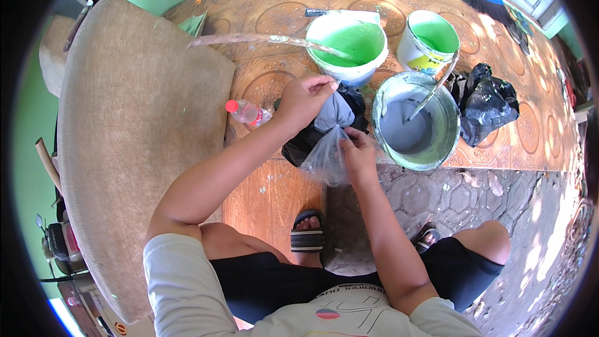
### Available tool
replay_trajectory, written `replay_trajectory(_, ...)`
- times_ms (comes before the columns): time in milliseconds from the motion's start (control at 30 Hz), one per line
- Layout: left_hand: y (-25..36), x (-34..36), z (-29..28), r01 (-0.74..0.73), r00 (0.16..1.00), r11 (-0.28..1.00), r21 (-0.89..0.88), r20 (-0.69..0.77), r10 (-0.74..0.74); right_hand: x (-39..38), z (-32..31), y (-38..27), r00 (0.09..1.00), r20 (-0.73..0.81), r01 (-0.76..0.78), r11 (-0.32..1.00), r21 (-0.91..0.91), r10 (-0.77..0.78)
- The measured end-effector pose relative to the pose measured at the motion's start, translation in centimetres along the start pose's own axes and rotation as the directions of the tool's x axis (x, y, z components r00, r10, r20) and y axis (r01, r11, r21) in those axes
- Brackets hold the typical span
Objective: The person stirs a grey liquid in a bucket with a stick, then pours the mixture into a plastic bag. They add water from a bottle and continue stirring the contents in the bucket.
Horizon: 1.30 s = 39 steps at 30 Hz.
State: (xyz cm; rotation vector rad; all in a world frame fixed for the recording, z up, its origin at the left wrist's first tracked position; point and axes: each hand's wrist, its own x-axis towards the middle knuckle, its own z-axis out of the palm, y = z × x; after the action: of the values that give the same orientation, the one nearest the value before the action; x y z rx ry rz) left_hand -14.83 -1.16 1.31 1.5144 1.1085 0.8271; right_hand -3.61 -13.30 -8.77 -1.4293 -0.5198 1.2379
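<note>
A clear plastic bag with grey powder gathered in its far end is between my two hands. My left hand is closed at the far, powder-filled end, fingertips pinched together. My right hand pinches the bag near its narrow middle, where the plastic is creased. The loose, see-through part spreads toward me. Beneath the bag lies a black plastic bag, partly covered by it. Just right of my right hand stands a bucket of grey liquid with a stick in it.
Beyond my hands stand a green-stained bucket with a long stick across it and another white bucket. A black bag lies at right, a red-capped bottle at left. A cushioned seat fills the left side.
</note>
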Motion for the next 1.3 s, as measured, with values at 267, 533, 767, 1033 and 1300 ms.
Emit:
replay_trajectory(267, -3.2, 0.6, -0.2, 0.065, 0.997, 0.992, 0.111, 0.037, -0.069, 0.6, -0.4, 0.1, 0.987, -0.038, -0.148, 0.982, 0.120, 0.154)
replay_trajectory(533, -3.7, 1.7, -1.6, 0.014, 0.998, 0.992, 0.122, 0.061, -0.021, 2.7, 0.0, 1.5, 0.971, -0.108, 0.185, 0.955, -0.234, -0.215)
replay_trajectory(767, -7.7, -0.1, -3.3, -0.077, 0.983, 0.920, 0.383, 0.182, 0.006, 3.0, -0.4, 3.1, 0.972, -0.053, 0.163, 0.815, -0.556, -0.230)
replay_trajectory(1033, -9.5, -0.8, -3.7, -0.065, 0.960, 0.929, 0.365, 0.277, -0.041, 2.5, -0.5, 3.2, 0.942, -0.087, 0.223, 0.800, -0.557, -0.323)
replay_trajectory(1300, -10.3, -0.6, -5.0, 0.024, 0.940, 0.948, 0.318, 0.316, -0.130, 1.2, -0.3, 2.8, 0.891, 0.016, 0.375, 0.716, -0.589, -0.454)
